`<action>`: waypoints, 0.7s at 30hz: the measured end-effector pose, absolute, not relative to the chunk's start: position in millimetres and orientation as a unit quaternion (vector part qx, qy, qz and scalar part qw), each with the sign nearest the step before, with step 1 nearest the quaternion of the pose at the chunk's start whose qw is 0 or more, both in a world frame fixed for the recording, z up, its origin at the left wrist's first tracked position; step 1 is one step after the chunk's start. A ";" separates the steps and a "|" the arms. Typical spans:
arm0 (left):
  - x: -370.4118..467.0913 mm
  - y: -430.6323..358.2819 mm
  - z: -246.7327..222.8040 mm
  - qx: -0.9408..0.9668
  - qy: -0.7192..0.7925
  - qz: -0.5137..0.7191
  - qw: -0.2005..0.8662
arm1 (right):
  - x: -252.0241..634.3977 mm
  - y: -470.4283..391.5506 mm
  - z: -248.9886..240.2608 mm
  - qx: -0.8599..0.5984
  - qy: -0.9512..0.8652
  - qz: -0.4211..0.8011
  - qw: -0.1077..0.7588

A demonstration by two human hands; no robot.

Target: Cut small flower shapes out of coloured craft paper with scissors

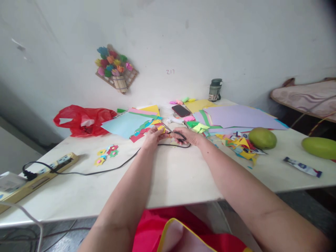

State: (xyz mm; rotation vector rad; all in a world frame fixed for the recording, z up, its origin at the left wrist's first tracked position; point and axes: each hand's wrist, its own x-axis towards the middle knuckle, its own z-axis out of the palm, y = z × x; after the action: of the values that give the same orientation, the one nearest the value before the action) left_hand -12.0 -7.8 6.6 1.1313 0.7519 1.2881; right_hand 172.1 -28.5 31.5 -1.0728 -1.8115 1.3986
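Note:
My left hand point(152, 135) is closed on a small piece of yellow paper point(161, 128) above the middle of the table. Scissors point(179, 135) with black handles are in my right hand point(191, 135), their blades pointing left and away beside the yellow piece. Just beyond my left hand lie cut strips of red, green, blue and yellow paper point(143, 130). A white glue gun point(175, 120) rests behind my hands, and its black cord point(105, 173) passes under them. Paper flowers point(113, 151) in several colours lie to the left.
A power strip point(44, 176) and a red plastic bag point(84, 120) are at left. Coloured sheets point(236, 116), a phone point(181, 110) and a bottle point(215, 90) stand or lie behind. Paper scraps point(241, 145), green fruits point(262, 138) and a tube point(302, 167) are at right.

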 end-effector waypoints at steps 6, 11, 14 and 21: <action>-12.8 -8.8 6.7 0.493 0.334 0.551 0.584 | 177.8 -24.3 29.5 -0.389 -0.704 0.507 0.311; -14.2 -7.3 5.4 0.495 0.332 0.544 0.590 | 179.1 -24.1 32.0 -0.397 -0.700 0.501 0.317; -13.7 -8.3 6.4 0.498 0.330 0.539 0.594 | 178.8 -25.9 34.8 -0.409 -0.696 0.503 0.309; -12.4 -11.8 10.2 0.505 0.331 0.530 0.595 | 179.1 -26.2 35.4 -0.416 -0.696 0.505 0.296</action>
State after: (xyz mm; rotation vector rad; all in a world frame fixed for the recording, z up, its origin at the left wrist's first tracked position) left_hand -12.4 -11.8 10.2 1.1725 0.7689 1.2323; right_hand 179.1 -26.2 35.4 -1.1053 -1.8516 1.3435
